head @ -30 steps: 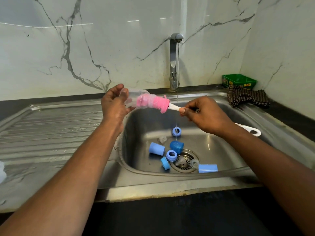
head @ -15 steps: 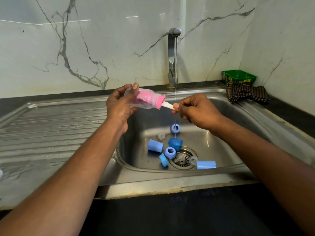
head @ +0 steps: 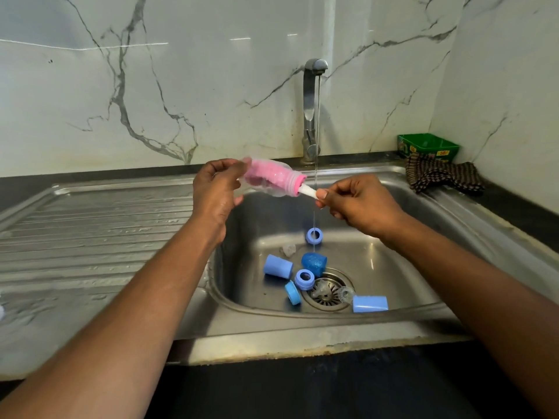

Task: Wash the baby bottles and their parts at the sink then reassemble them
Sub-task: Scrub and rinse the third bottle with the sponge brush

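Bottle (head: 266, 179), clear and lying on its side, is hovering over the left edge of the sink (head: 423, 309), its base in your left hand (head: 216, 192), whose fingers are curling round it. Filling the inside of it is the pink sponge head of a bottle brush (head: 307, 191), and the white handle is poking out of the neck toward the right. Your right hand (head: 360, 204) is pinching that handle between thumb and fingers, just beside the thin stream of water falling from the tap (head: 311, 110). Down in the basin, blue caps (head: 277, 266), blue rings (head: 314, 236) and clear teats (head: 322, 290) are lying scattered around the drain (head: 328, 293); one ring is sitting right under the stream. Farther right, a checked cloth (head: 441, 176) is lying on the surface by the sink rim, with a green box (head: 428, 145) just behind it against the marble wall.
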{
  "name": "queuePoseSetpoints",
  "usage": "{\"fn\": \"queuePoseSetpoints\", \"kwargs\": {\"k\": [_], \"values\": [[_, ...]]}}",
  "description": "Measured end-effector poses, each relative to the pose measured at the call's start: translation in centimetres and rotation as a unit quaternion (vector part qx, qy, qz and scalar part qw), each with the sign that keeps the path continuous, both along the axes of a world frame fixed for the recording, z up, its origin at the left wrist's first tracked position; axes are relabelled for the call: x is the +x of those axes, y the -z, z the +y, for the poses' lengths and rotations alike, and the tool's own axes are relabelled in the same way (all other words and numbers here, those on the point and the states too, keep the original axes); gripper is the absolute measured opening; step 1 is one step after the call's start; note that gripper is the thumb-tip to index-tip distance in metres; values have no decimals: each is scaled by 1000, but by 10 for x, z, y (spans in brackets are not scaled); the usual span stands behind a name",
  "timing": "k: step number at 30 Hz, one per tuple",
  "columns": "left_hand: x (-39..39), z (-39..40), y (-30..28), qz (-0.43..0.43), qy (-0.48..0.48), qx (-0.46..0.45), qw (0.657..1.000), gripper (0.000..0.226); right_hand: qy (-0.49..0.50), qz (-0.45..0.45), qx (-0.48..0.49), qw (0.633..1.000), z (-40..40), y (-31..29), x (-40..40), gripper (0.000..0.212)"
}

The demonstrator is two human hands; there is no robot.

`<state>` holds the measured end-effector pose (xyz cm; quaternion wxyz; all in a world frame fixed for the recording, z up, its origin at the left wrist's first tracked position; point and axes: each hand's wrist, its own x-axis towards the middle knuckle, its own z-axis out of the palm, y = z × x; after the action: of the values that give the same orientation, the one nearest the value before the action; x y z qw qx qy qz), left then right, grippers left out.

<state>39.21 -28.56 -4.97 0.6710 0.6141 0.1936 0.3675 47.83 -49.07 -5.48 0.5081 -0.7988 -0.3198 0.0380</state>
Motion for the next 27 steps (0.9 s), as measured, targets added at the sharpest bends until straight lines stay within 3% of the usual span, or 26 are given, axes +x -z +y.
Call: {"fn": "queuePoseSetpoints", "kwargs": {"k": [2,6,9,13,15,17,19,21,23,25,27], "values": [[1,0,-1,73,-41,15,996,43,5,-52,-24,998,2,2,1,19],[-4,-1,4,174,-41,46,983,61,16,-98,-55,993,6,5,1,19],[-5,-2,7,126,45,-27,991,49,8,-70,-15,997,4,1,-1,18],[-2,-7,11,4,136,-51,989,35,-37,141,71,987,0,-1,0,26],[0,-7,13,-46,174,-55,982,35,-60,196,81,975,0,-1,-1,29],[0,-5,13,-41,183,-65,980,31,-49,160,75,983,1,1,-1,28],[-1,-5,9,5,147,-71,987,32,-16,54,52,997,2,1,-1,24],[-3,-8,4,86,101,-75,988,50,7,-43,9,999,4,3,1,21],[-3,-21,1,165,126,-89,974,70,8,-74,-15,997,5,7,1,20],[1,-35,2,165,159,-127,965,74,0,-81,-19,997,7,8,-1,21],[5,-39,2,115,143,-163,969,60,-1,-90,-26,996,8,7,-3,21]]}}
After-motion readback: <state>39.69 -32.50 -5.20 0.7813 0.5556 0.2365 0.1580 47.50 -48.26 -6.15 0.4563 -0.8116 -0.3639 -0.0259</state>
